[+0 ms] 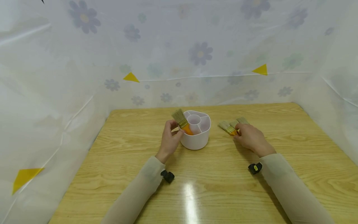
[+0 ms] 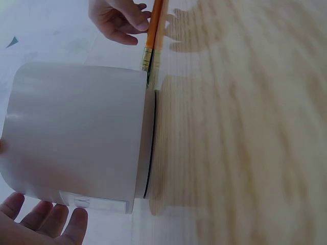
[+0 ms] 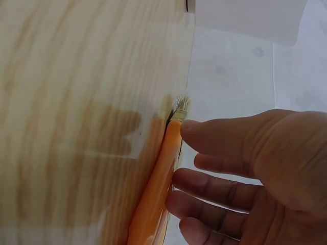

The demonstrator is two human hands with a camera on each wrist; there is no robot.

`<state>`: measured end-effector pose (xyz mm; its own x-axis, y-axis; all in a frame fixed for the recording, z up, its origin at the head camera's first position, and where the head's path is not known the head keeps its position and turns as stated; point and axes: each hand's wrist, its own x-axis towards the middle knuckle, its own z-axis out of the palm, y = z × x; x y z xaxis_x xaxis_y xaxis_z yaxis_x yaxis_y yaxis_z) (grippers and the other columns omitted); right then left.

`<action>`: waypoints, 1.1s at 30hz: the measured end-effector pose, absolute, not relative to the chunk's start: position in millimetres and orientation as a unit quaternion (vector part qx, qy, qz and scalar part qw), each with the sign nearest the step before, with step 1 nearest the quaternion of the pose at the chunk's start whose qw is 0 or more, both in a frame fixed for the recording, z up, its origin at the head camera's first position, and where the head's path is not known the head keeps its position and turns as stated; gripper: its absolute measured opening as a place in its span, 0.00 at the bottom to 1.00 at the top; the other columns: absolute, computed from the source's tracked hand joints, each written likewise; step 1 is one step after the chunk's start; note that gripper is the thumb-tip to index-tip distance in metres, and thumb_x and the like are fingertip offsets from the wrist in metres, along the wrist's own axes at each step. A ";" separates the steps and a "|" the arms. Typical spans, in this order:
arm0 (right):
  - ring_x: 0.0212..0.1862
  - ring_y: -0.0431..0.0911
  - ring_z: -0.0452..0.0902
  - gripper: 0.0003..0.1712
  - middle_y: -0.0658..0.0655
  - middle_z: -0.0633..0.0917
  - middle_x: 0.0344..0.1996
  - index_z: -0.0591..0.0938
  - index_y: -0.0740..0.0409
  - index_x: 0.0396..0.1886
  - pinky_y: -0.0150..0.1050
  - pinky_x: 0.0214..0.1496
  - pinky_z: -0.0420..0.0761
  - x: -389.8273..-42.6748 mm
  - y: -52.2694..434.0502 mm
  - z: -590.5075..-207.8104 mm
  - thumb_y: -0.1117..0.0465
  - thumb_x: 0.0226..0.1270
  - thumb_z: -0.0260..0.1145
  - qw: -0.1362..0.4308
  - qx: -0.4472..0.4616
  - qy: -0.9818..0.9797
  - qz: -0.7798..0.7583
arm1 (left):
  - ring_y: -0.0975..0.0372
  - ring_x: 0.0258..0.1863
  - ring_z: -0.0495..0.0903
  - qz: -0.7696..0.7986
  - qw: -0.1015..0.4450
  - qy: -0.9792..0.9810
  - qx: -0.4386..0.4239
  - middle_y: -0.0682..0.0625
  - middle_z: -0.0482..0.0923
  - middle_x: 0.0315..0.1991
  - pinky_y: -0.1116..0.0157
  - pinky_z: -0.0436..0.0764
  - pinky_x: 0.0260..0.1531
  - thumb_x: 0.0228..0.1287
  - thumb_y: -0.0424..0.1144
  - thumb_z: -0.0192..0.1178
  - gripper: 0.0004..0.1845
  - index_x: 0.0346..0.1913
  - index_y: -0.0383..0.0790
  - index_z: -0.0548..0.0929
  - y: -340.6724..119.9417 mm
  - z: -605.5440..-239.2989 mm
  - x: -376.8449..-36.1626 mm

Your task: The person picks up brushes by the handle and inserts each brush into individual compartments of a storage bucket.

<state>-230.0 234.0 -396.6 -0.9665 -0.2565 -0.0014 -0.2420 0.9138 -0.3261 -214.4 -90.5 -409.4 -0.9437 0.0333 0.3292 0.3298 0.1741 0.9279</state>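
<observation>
A white round holder with dividers [image 1: 195, 141] stands on the table. One paintbrush [image 1: 185, 126] leans in its left compartment, bristles up and orange handle inside. My left hand [image 1: 170, 137] holds the holder's left side, fingertips [image 2: 46, 217] against its wall and thumb by the rim. To the right, my right hand [image 1: 251, 138] pinches a flat paintbrush [image 1: 228, 128] lying on the table. In the right wrist view, the thumb touches near its ferrule and the other fingertips meet the orange handle [image 3: 158, 178]. Bristles of another brush [image 1: 242, 120] show behind that hand, its handle hidden.
The wooden table [image 1: 134, 146] ends at a flowered white sheet [image 1: 179, 56] at the back, with more sheeting at both sides. Yellow triangles [image 1: 260, 69] mark the sheet. A small black device [image 1: 255, 168] sits at the right cuff, another [image 1: 167, 176] at the left.
</observation>
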 end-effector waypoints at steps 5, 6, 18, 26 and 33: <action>0.35 0.51 0.77 0.21 0.62 0.82 0.39 0.77 0.64 0.52 0.49 0.33 0.76 -229.7 234.0 -396.7 0.58 0.64 0.67 0.025 -0.132 0.977 -0.163 | 0.52 0.59 0.69 -0.637 0.110 -0.753 -0.122 0.41 0.68 0.56 0.53 0.72 0.58 0.63 0.32 0.58 0.21 0.57 0.34 0.66 -91.2 -409.4 -214.7; 0.35 0.51 0.77 0.21 0.62 0.82 0.39 0.77 0.64 0.52 0.50 0.33 0.76 -229.7 234.1 -396.8 0.59 0.64 0.67 0.024 -0.133 0.977 -0.162 | 0.52 0.59 0.69 -0.638 0.108 -0.752 -0.123 0.40 0.68 0.57 0.52 0.71 0.58 0.64 0.31 0.58 0.21 0.57 0.33 0.66 -91.3 -409.4 -214.7; 0.39 0.54 0.77 0.21 0.62 0.81 0.40 0.77 0.63 0.54 0.54 0.37 0.77 -231.1 237.0 -399.1 0.66 0.60 0.66 0.033 -0.156 0.976 -0.148 | 0.44 0.59 0.67 -0.639 0.095 -0.752 -0.130 0.33 0.66 0.56 0.46 0.69 0.58 0.63 0.27 0.55 0.20 0.56 0.25 0.65 -88.5 -378.2 -194.4; 0.38 0.54 0.77 0.18 0.61 0.82 0.40 0.77 0.61 0.52 0.54 0.38 0.77 -230.6 237.7 -402.1 0.68 0.62 0.64 0.025 -0.169 0.973 -0.153 | 0.44 0.59 0.67 -0.644 0.091 -0.748 -0.132 0.33 0.66 0.57 0.45 0.68 0.59 0.63 0.26 0.55 0.20 0.56 0.25 0.65 -89.1 -376.2 -193.3; 0.37 0.52 0.76 0.18 0.60 0.81 0.40 0.78 0.62 0.52 0.52 0.37 0.76 -230.3 236.7 -401.5 0.68 0.60 0.64 0.028 -0.171 0.973 -0.151 | 0.44 0.59 0.67 -0.641 0.089 -0.750 -0.134 0.33 0.66 0.57 0.46 0.69 0.58 0.64 0.26 0.55 0.21 0.57 0.25 0.64 -90.8 -388.0 -202.3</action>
<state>-230.3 236.7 -401.5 -0.9397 -0.3420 -0.0026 -0.3251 0.8956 -0.3036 -202.3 -90.8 -388.0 -0.9484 0.0870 0.3049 0.3147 0.1413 0.9386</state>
